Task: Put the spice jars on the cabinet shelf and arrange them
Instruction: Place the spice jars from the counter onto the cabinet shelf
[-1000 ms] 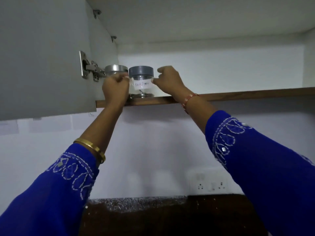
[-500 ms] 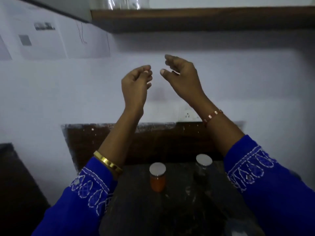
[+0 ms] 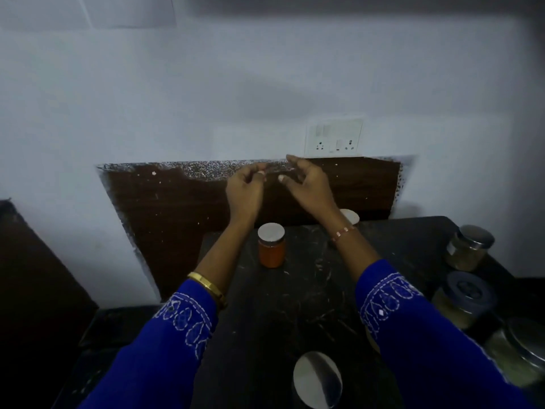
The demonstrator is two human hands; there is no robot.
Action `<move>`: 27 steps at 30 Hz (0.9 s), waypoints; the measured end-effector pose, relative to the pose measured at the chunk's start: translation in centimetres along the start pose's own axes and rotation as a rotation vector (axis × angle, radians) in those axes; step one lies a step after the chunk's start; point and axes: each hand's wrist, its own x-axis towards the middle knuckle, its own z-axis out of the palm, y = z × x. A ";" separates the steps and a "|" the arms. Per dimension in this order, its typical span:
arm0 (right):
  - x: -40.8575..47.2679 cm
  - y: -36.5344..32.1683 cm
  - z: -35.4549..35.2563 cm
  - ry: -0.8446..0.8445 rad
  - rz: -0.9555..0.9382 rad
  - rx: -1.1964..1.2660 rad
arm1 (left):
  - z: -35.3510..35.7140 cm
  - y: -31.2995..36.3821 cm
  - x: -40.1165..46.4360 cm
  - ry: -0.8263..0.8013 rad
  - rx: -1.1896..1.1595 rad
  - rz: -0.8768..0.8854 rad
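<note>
Both hands hang in the air above the dark counter (image 3: 309, 290), holding nothing. My left hand (image 3: 246, 188) has loosely curled fingers, and my right hand (image 3: 309, 184) is relaxed beside it. Below them stands an orange spice jar (image 3: 271, 245) with a pale lid. A second pale lid (image 3: 351, 216) peeks out behind my right wrist. Three jars of pale spice stand at the right edge: one with a metal lid (image 3: 469, 247), one with a grey lid (image 3: 464, 299) and one at the corner (image 3: 519, 349). A shiny lid (image 3: 318, 379) sits near the bottom. The cabinet shelf is out of view.
A white wall with a switch and socket plate (image 3: 334, 137) rises behind the counter, above a dark brown back panel (image 3: 177, 202). A dark surface (image 3: 35, 276) lies at the left, lower than the counter.
My hands let go of the jars on the shelf and came down. The view dropped from the cabinet to the counter, bringing the jars there into sight.
</note>
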 end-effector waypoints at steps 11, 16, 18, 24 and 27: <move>-0.3 10.5 4.6 -0.279 0.263 -0.307 | -0.6 -12.0 1.9 -0.030 0.279 -0.235; 2.2 14.2 6.6 -0.419 0.329 -0.399 | 0.5 -15.5 2.9 -0.027 0.350 -0.426; 3.1 15.4 7.5 -0.471 0.336 -0.427 | 0.9 -16.6 3.2 -0.033 0.365 -0.493; 4.3 17.9 9.7 -0.623 0.363 -0.456 | 1.6 -19.1 3.8 -0.056 0.355 -0.560; 4.1 18.8 10.6 -0.619 0.380 -0.410 | 1.9 -19.6 3.7 -0.074 0.317 -0.516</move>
